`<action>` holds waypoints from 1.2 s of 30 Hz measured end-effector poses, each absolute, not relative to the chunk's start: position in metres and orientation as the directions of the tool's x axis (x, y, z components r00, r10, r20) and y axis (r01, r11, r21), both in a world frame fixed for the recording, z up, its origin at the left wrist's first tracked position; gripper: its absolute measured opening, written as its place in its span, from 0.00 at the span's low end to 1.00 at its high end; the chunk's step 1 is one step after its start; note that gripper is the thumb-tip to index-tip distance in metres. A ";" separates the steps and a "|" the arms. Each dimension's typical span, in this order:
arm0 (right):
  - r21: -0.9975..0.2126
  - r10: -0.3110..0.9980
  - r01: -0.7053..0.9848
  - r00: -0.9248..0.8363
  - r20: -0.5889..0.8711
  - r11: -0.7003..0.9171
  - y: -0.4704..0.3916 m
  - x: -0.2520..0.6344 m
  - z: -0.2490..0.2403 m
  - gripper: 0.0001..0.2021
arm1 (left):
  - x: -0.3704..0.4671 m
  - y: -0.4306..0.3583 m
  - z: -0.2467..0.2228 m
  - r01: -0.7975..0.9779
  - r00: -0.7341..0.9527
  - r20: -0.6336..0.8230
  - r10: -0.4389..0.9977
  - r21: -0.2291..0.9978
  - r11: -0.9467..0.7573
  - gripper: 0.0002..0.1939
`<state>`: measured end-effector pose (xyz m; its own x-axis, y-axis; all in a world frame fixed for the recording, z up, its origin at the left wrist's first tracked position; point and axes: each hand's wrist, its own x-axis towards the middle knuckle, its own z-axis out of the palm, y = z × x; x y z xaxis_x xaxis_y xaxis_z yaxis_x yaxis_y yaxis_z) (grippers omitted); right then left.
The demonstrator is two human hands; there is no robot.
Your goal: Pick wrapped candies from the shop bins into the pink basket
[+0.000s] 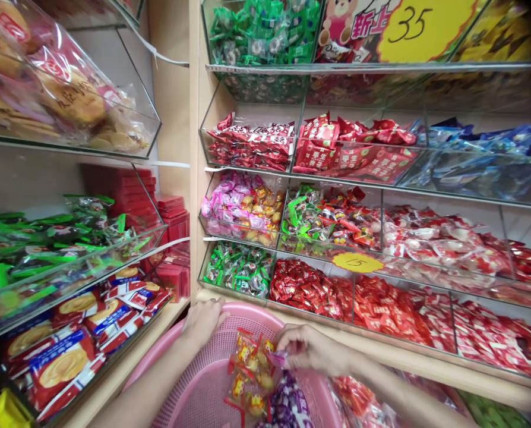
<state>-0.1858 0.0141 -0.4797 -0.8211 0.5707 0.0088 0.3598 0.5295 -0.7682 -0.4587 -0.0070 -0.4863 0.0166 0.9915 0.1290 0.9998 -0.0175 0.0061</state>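
Note:
My left hand (203, 323) is closed over the far rim of a pink plastic basket (252, 311) with perforated sides. Above the basket's right side, my right hand (304, 348) pinches a small candy in a shiny pink-purple wrapper (278, 359). Just below and left of those fingers are several clear packets with red edges and yellow printed figures (250, 380), round golden pieces showing inside. Purple-and-white wrapped candies (287, 401) lie in the basket beside them. The basket's near part is cut off by the frame.
Glass-fronted bins rise ahead, holding red candies (307, 288), green-wrapped candies (236, 267) and pink-purple candies (230, 199). A yellow price tag (358, 261) hangs on one shelf edge. Left shelves hold blue-and-red biscuit packs (65, 362). A wooden ledge (403, 356) runs behind the basket.

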 end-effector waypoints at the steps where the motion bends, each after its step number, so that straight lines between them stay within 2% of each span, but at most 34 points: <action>1: -0.781 0.587 0.370 -0.810 -0.005 0.504 0.012 -0.188 -0.479 0.14 | -0.459 -0.007 -0.486 1.000 0.015 0.125 0.992 0.007 -0.016 0.18; 3: -0.749 0.581 0.379 -0.814 0.008 0.543 0.006 -0.199 -0.477 0.13 | -0.460 -0.005 -0.485 1.000 0.027 0.121 0.992 0.012 -0.029 0.17; 5: -0.629 0.496 0.344 -0.865 0.076 0.697 -0.002 -0.219 -0.474 0.10 | -0.462 -0.002 -0.485 0.998 0.050 0.116 0.992 0.027 -0.053 0.16; 8: -0.293 0.302 0.254 -0.944 0.135 0.922 -0.015 -0.261 -0.478 0.06 | -0.465 0.002 -0.486 0.997 0.056 0.083 0.995 0.048 -0.060 0.16; 11: 0.030 0.174 0.179 -0.977 0.125 0.983 -0.024 -0.306 -0.494 0.07 | -0.466 0.002 -0.487 0.998 0.047 0.091 0.995 0.034 -0.050 0.16; 14: 0.170 0.079 0.101 -0.989 0.128 0.980 -0.032 -0.341 -0.515 0.07 | -0.465 -0.002 -0.486 0.998 0.053 0.122 0.991 0.022 -0.056 0.16; 19: 0.235 -0.041 -0.007 -0.989 0.142 0.972 -0.038 -0.360 -0.533 0.05 | -0.465 -0.006 -0.483 0.998 0.038 0.112 0.993 0.039 -0.043 0.14; 21: 0.244 -0.003 0.032 -0.990 0.144 0.969 -0.030 -0.356 -0.536 0.05 | -0.465 -0.006 -0.483 0.998 0.031 0.110 0.993 0.045 -0.036 0.15; 23: 0.238 0.092 0.130 -0.982 0.162 0.963 -0.019 -0.349 -0.538 0.06 | -0.464 -0.005 -0.484 0.998 0.027 0.113 0.993 0.048 -0.033 0.15; 27: 0.158 0.234 0.265 -0.953 0.194 0.951 -0.002 -0.340 -0.545 0.07 | -0.463 -0.003 -0.486 0.998 0.031 0.109 0.994 0.059 -0.038 0.16; 32: 0.099 0.185 0.199 -0.973 0.139 0.975 -0.008 -0.339 -0.547 0.08 | -0.461 -0.002 -0.486 0.997 0.024 0.109 0.994 0.064 -0.031 0.16; 36: 0.041 0.190 0.197 -0.973 0.133 0.980 -0.008 -0.326 -0.529 0.14 | -0.461 -0.003 -0.487 0.997 0.033 0.119 0.992 0.062 -0.040 0.16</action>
